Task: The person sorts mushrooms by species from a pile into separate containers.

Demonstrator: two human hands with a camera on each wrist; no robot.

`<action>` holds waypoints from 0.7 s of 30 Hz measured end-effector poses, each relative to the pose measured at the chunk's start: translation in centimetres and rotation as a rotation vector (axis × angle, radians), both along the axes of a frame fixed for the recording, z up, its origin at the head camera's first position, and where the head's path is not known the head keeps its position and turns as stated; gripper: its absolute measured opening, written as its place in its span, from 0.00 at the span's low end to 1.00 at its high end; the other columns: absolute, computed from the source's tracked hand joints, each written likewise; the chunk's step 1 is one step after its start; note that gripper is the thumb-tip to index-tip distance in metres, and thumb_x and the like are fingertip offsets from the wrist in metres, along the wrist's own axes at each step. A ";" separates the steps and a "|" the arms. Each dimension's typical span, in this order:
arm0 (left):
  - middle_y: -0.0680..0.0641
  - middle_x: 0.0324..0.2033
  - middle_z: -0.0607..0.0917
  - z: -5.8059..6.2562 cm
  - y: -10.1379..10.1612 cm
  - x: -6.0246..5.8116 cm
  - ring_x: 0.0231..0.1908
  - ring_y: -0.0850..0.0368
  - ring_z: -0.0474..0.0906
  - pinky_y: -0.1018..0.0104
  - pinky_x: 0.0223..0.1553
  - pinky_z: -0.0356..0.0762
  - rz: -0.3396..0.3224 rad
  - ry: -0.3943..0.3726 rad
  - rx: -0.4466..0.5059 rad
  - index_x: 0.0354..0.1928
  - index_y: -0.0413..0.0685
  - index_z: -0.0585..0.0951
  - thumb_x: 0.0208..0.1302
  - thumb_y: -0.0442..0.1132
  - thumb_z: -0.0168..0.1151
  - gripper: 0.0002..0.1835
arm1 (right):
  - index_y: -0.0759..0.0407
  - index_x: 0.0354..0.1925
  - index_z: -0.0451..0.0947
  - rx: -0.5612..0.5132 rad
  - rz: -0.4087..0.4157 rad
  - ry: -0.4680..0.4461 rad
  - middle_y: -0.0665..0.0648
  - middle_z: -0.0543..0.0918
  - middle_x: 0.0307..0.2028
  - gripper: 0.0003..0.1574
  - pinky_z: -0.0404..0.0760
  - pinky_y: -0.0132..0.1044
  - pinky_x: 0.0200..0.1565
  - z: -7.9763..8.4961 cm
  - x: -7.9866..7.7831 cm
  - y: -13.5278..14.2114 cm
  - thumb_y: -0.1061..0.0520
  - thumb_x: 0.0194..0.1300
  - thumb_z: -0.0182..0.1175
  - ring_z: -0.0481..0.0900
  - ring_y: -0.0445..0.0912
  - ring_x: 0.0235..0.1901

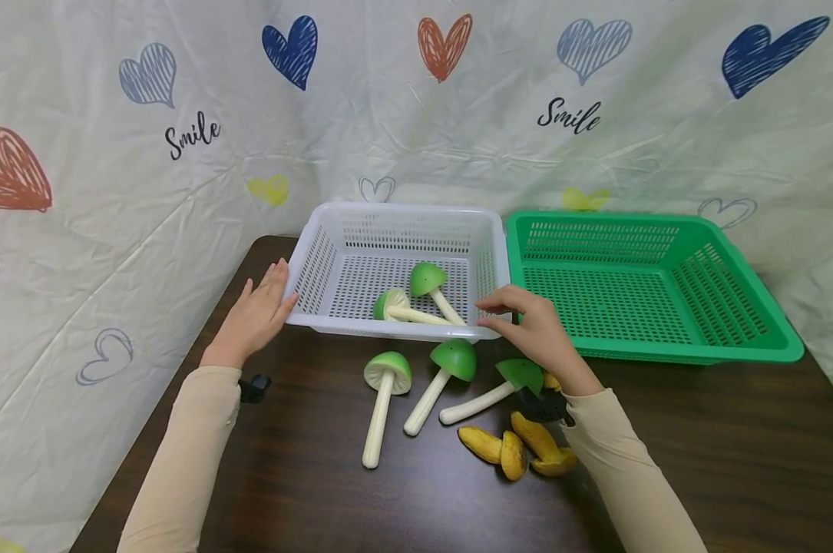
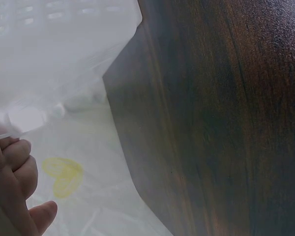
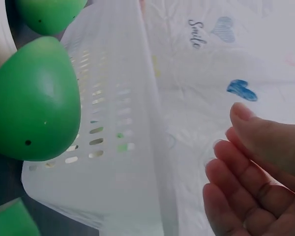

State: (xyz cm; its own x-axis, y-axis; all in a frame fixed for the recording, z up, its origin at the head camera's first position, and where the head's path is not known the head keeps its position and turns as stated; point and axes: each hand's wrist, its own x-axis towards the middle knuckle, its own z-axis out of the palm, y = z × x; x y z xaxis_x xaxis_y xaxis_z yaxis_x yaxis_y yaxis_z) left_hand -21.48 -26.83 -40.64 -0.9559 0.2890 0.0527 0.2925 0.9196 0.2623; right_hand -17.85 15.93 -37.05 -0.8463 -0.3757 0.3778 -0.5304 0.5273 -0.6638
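My left hand (image 1: 253,311) rests with fairly straight fingers against the left rim of a white plastic basket (image 1: 361,326). Over that basket's front right corner is my right hand (image 1: 533,326), thumb and fingers apart; the right wrist view shows nothing between them. Inside the basket lie two green-capped toy mushrooms, one cap-up (image 1: 428,278) and one tipped over (image 1: 416,314). Three more lie on the table before it: a left green mushroom (image 1: 387,376), a middle green mushroom (image 1: 453,361) and a right green mushroom (image 1: 481,401), its cap beside my right wrist.
A green basket (image 1: 665,352) stands right of the white one. Two yellow-brown mushrooms, one left (image 1: 492,448) and one right (image 1: 542,444), lie on the dark wooden table (image 1: 305,491); another yellow piece is partly hidden behind my right wrist. A heart-printed cloth (image 1: 361,115) hangs behind.
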 end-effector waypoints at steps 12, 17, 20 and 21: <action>0.40 0.72 0.44 0.0 0.0 0.0 0.72 0.47 0.38 0.39 0.66 0.38 0.004 -0.006 0.005 0.72 0.36 0.40 0.75 0.53 0.35 0.37 | 0.61 0.42 0.83 -0.033 0.007 0.037 0.53 0.82 0.38 0.14 0.79 0.31 0.39 -0.4 3.0 2.4 0.68 0.55 0.66 0.79 0.42 0.36; 0.41 0.73 0.44 0.0 0.0 0.0 0.72 0.47 0.38 0.40 0.66 0.37 0.007 -0.012 0.009 0.72 0.36 0.40 0.75 0.51 0.38 0.37 | 0.58 0.40 0.83 0.004 -0.034 0.058 0.49 0.82 0.37 0.15 0.77 0.27 0.38 -0.7 4.4 3.1 0.69 0.52 0.68 0.79 0.41 0.36; 0.41 0.73 0.43 0.0 0.0 0.0 0.72 0.47 0.37 0.40 0.67 0.36 0.007 -0.017 0.010 0.73 0.36 0.40 0.75 0.52 0.36 0.37 | 0.58 0.40 0.83 0.017 -0.055 0.072 0.49 0.82 0.37 0.17 0.78 0.30 0.36 -1.0 5.2 3.5 0.70 0.50 0.69 0.79 0.41 0.35; 0.41 0.73 0.43 0.0 0.0 0.0 0.72 0.47 0.37 0.40 0.67 0.36 0.007 -0.017 0.009 0.73 0.36 0.40 0.75 0.52 0.36 0.36 | 0.59 0.40 0.83 0.022 -0.064 0.079 0.50 0.82 0.37 0.18 0.78 0.31 0.36 -1.1 5.5 3.6 0.70 0.49 0.69 0.79 0.41 0.35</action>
